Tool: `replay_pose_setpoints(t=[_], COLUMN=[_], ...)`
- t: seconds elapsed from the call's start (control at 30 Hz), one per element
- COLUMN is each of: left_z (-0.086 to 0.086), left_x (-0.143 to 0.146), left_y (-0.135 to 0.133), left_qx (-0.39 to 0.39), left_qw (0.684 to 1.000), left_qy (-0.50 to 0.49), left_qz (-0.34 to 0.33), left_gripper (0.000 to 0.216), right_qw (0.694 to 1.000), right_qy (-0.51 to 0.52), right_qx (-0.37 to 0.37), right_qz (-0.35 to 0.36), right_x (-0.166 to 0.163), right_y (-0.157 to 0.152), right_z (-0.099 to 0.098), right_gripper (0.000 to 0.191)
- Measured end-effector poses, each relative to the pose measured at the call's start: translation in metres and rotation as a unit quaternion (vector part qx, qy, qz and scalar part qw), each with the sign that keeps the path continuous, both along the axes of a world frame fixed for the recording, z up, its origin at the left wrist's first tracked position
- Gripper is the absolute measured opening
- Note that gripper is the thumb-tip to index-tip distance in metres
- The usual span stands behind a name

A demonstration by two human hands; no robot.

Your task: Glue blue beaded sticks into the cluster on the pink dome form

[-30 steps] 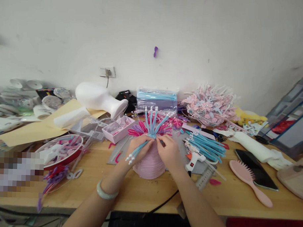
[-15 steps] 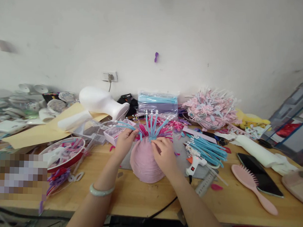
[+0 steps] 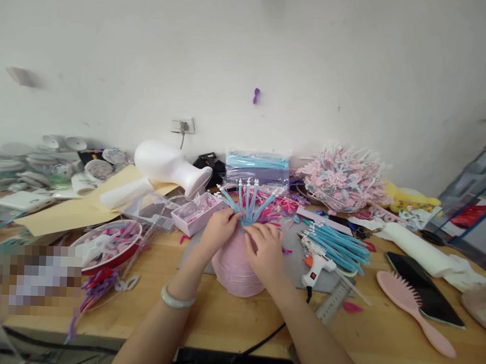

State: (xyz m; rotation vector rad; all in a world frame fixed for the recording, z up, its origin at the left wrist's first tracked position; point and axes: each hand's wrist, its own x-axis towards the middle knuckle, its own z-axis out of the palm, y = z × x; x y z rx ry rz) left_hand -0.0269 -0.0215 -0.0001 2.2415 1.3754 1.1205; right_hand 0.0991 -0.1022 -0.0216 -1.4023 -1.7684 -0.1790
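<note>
A pink ridged dome (image 3: 237,280) sits on the table in front of me. From its far side rises a fan of blue pipe cleaners (image 3: 249,203) tipped with small white beads, and bright pink ones show behind them. My left hand (image 3: 220,231) pinches a blue pipe cleaner low down, at the left of the fan. Against the dome's right side, my right hand (image 3: 266,252) has its fingertips closed on the base of the blue stems. Both hands nearly meet there, and the fingers partly hide the contact.
Right of the dome lie a white glue gun (image 3: 317,269), a bundle of blue pipe cleaners (image 3: 340,246), a ruler (image 3: 334,302), a pink hairbrush (image 3: 398,288) and a black tablet (image 3: 426,289). Leftward are a lilac box (image 3: 186,222), a red-rimmed bowl (image 3: 116,260) and a white foam head (image 3: 160,160).
My left hand has moved right, in toward the dome's top, bringing the left-leaning blue pipe cleaner upright into the fan. My right hand stays at the stems' base. The view has shifted slightly.
</note>
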Motion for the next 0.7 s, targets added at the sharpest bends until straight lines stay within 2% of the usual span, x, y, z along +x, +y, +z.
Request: replay_pose_setpoints(t=[0.27,0.57,0.7], left_z=[0.0014,-0.0031,-0.0074], left_x=[-0.0011,0.0003,0.0011], left_y=[-0.0005,-0.0049,-0.0071], left_qx=[-0.031,-0.089,-0.098], left_qw=[0.999,0.991,0.989], left_qy=[0.008,-0.079,-0.095], left_qz=[-0.013,-0.063,-0.063], left_gripper=[0.036,0.028,0.026], right_qw=[0.999,0.999,0.999], right_qy=[-0.036,-0.036,-0.034], right_qx=[-0.012,-0.031,-0.034], right_qz=[-0.016,-0.013,-0.014], right_x=[-0.0019,-0.0022,-0.0023], right_y=[0.001,0.0004,0.0001], right_z=[-0.0012,-0.0014,-0.0009], right_gripper=[0.022,0.022,0.022])
